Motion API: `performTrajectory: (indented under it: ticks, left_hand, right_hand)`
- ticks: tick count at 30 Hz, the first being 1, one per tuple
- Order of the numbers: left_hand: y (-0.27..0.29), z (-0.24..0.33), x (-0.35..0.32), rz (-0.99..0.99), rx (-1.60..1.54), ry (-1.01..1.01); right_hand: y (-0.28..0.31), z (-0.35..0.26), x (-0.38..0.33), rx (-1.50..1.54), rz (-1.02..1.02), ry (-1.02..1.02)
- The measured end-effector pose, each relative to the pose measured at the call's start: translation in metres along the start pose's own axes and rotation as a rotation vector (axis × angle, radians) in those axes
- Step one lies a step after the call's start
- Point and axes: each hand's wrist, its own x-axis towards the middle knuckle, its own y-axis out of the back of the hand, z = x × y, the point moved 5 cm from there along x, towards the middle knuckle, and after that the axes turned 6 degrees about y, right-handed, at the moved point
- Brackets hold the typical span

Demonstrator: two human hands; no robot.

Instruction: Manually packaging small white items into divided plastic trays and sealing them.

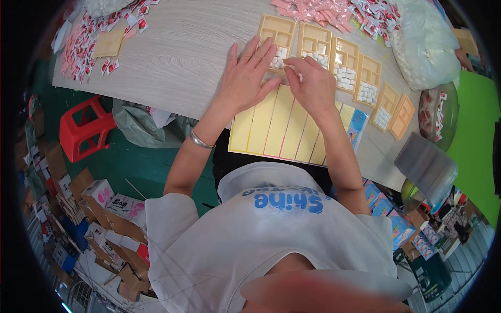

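My left hand (249, 76) lies flat with its fingers spread on the wooden table (182, 57), its fingertips over the lower edge of a beige compartment tray (276, 36) that holds small white pieces. My right hand (311, 86) is beside it, its fingertips pinched together at the top of a yellow ribbed panel (276, 128) that reaches to the table's near edge. What the fingers pinch is too small to tell. A silver bracelet (201, 140) is on my left wrist.
Several more beige trays (344, 65) with white pieces run in a row to the right. Pink and red-white sachets (334, 10) lie at the back; more sachets (86, 47) at the left. A clear bag of white pieces (425, 44), a red stool (83, 128), cardboard boxes (112, 208).
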Motion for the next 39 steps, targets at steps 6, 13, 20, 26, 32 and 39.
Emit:
performTrajectory:
  ticks: [6,13,20,26,32,39]
  left_hand:
    - [-0.005,0.002,0.000,-0.044,0.037,-0.042]
    - [-0.001,0.008,-0.005,-0.049,-0.009,-0.062]
    - [-0.005,0.008,-0.006,-0.073,0.003,-0.045]
    - [-0.004,0.009,-0.005,-0.086,-0.014,-0.058]
    - [-0.003,0.019,-0.005,-0.095,0.054,-0.095]
    - [0.004,0.029,0.015,0.033,-0.065,-0.025]
  right_hand:
    - [-0.006,0.003,-0.006,-0.053,-0.112,0.079]
    - [0.002,-0.002,-0.010,-0.015,-0.071,0.088]
    - [-0.007,0.001,-0.016,-0.020,-0.079,0.098]
    - [-0.011,0.003,-0.017,0.023,-0.128,0.057]
    - [0.037,0.058,-0.015,0.254,0.270,-0.151]
    - [0.033,0.078,-0.009,-0.082,0.011,-0.142]
